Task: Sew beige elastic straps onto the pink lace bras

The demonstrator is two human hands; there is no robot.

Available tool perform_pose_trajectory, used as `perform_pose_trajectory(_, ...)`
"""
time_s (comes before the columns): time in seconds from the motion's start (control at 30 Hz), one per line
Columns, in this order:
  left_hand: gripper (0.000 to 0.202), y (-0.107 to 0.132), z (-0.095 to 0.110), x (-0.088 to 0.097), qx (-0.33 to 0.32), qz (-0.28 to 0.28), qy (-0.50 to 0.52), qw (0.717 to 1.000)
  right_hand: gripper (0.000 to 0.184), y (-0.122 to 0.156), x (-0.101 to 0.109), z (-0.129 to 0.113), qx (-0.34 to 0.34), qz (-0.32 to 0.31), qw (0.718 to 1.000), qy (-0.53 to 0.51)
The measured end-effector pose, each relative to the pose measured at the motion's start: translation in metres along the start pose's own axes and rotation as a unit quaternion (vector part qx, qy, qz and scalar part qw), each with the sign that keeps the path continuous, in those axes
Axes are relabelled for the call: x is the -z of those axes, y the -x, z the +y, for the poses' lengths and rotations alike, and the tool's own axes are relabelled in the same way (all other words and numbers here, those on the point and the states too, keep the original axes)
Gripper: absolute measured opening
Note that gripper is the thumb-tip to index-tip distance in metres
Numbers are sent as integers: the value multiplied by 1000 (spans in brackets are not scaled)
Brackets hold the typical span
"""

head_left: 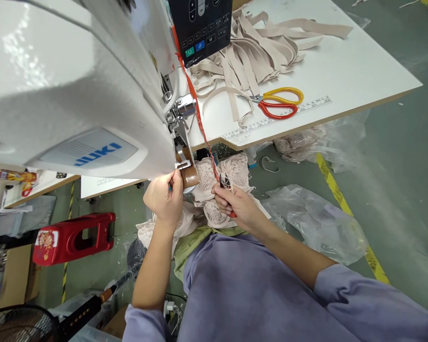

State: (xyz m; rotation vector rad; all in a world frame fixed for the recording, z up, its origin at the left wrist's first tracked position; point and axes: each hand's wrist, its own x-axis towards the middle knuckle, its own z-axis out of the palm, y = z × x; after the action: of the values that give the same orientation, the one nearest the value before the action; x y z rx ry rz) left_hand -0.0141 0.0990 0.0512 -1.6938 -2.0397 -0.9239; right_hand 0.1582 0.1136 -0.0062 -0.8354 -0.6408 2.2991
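My left hand (165, 198) is closed in a pinch beside the presser foot (183, 164) and rounded brown arm (190, 176) of the white sewing machine (128, 99). What its fingers hold is hidden; a speck of blue shows by them. Over my lap, my right hand (237, 204) is wrapped round small thread snips (225, 181), largely covered by the fingers. An orange-red braided cord (199, 118) runs down to them from beside the control panel. Beige lace bras (219, 211) lie across my lap, beneath and between both hands.
Scissors (280, 102) with yellow and red handles lie on the white table (360, 71), by a printed ruler and a heap of beige straps (257, 52). A control panel (203, 28) overhangs it. A red stool (74, 237), a fan (21, 325) and plastic bags (317, 223) stand around.
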Motion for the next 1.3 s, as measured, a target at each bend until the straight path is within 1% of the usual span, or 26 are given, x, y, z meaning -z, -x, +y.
perform_pose_trajectory(0.17,36,-2,3,1,15,-9,3,1000,31,0,2,2,0,0,1000,0)
perform_pose_trajectory(0.3,40,-2,5,1,17,-3,6,1000,34,1,1,1,-8,5,1000,5)
perform_pose_trajectory(0.43,39,-2,4,1,10,-2,9,1000,36,2,0,0,-10,8,1000,6)
perform_pose_trajectory(0.6,39,-1,3,1,4,-8,3,1000,34,1,3,3,-8,3,1000,5)
perform_pose_trajectory(0.93,43,-3,8,3,28,-28,-16,999,34,1,2,2,-16,9,1000,1)
perform_pose_trajectory(1.13,41,-2,7,3,34,-37,-21,998,34,1,3,5,-17,7,1000,14)
perform_pose_trajectory(1.2,42,-3,7,3,36,-48,-20,998,34,2,1,3,-3,5,999,42)
perform_pose_trajectory(1.27,43,-4,7,4,43,-61,-20,997,31,2,-3,-4,40,6,994,103)
perform_pose_trajectory(1.3,43,-4,8,5,49,-66,-23,996,28,1,-7,-9,74,14,986,151)
